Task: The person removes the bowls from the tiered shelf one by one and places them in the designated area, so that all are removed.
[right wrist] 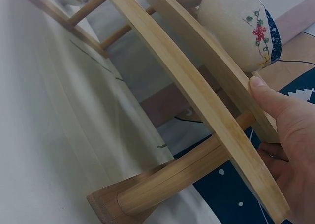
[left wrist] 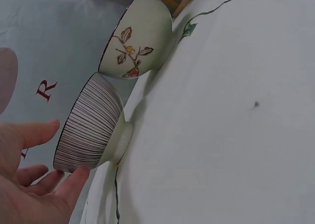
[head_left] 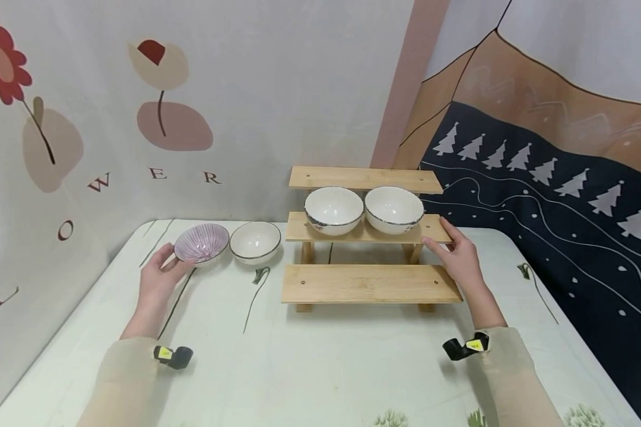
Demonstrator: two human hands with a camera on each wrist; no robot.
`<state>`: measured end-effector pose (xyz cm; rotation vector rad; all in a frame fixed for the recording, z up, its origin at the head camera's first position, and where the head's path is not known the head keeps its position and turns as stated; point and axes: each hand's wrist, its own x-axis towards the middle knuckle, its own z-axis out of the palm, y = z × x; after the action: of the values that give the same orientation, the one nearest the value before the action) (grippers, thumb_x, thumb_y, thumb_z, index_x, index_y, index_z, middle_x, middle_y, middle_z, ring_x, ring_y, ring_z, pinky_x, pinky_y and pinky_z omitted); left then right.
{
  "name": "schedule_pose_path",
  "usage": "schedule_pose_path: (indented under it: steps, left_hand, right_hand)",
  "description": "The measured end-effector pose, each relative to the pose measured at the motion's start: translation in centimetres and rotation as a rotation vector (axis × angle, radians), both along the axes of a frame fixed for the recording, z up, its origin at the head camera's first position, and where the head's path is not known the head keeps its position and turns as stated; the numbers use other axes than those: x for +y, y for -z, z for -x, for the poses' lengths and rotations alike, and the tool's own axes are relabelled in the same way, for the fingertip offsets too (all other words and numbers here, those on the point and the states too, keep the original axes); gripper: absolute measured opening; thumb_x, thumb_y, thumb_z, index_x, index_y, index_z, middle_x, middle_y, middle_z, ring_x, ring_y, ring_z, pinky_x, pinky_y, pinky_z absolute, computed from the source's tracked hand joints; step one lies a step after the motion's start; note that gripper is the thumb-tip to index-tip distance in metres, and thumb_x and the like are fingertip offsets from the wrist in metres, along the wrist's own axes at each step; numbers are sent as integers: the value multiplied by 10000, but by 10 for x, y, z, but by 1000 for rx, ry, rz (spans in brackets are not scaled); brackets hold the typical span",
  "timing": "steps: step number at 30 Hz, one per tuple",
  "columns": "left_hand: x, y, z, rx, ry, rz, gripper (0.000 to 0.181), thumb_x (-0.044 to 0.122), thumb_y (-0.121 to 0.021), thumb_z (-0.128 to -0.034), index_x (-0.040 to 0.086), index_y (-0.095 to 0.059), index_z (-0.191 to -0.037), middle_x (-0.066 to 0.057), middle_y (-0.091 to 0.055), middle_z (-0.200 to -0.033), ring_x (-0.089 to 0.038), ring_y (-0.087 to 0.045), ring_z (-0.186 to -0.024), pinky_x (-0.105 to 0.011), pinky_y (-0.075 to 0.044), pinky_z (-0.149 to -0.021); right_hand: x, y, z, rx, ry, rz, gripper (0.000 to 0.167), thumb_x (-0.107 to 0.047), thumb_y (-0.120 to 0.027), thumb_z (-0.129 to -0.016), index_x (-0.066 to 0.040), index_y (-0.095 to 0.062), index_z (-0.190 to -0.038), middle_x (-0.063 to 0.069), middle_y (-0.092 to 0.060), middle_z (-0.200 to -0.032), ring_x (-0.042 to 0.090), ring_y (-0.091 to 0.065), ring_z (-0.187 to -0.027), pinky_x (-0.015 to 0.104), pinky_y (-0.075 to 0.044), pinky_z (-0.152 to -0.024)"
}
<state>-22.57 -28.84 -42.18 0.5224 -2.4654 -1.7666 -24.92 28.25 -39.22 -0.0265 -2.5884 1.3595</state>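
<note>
A purple-striped bowl [head_left: 201,244] [left wrist: 91,125] sits at the left. My left hand [head_left: 160,279] [left wrist: 34,179] holds its left side, fingers and thumb spread about the rim. Touching or nearly touching it on the right is a white bowl [head_left: 255,242] [left wrist: 140,37] with a dark rim and a plant design. Two more white bowls [head_left: 333,211] [head_left: 394,210] stand side by side on the middle board of a three-tier wooden rack [head_left: 371,284] [right wrist: 182,76]. My right hand [head_left: 462,261] [right wrist: 295,145] grips that board's right end, thumb on top and fingers beneath.
A pale cloth [head_left: 320,367] with plant prints covers the table. Behind it hangs a light curtain [head_left: 256,89] with flowers and letters, and at the right a dark blue area [head_left: 566,225] with white trees. The rack's top board [head_left: 365,178] reaches close to the curtain.
</note>
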Motion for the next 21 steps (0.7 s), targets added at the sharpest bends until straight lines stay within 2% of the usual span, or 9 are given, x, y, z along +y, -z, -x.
schedule_pose_path:
  steps: [5, 9, 12, 21]
  left_hand:
    - [-3, -1, 0, 44, -50, 25, 758, 236, -592, -1002, 126, -142, -1603, -120, -245, -1651, -298, -342, -1485, -273, -422, -1151]
    - [-5, -2, -2, 61, -79, 40, 726, 223, -588, -1005, 142, -176, -1597, -106, -303, -1631, -274, -354, -1483, -295, -409, -1171]
    - [-6, -4, -3, 64, -76, 57, 713, 257, -580, -1010, 162, -186, -1596, -96, -318, -1625, -265, -353, -1485, -301, -403, -1179]
    - [-8, -9, -5, 89, -62, 83, 676, 262, -578, -1012, 166, -236, -1587, -102, -367, -1600, -254, -407, -1455, -114, -466, -1045]
  right_hand:
    - [-1, 0, 1, -4, 3, -4, 847, -438, -671, -936, -73, -255, -1577, 188, -263, -1631, 373, -299, -1494, 506, -305, -1217]
    - [-2, 0, 1, 5, -2, 2, 831, -414, -672, -942, -64, -261, -1574, 188, -266, -1630, 371, -301, -1493, 505, -307, -1216]
    - [-2, -1, 0, 9, -3, 6, 826, -405, -671, -944, -63, -259, -1574, 185, -264, -1631, 369, -302, -1493, 505, -307, -1215]
    - [-1, -1, -1, 6, -4, 9, 831, -415, -669, -944, -85, -247, -1580, 179, -258, -1635, 364, -301, -1494, 499, -307, -1216]
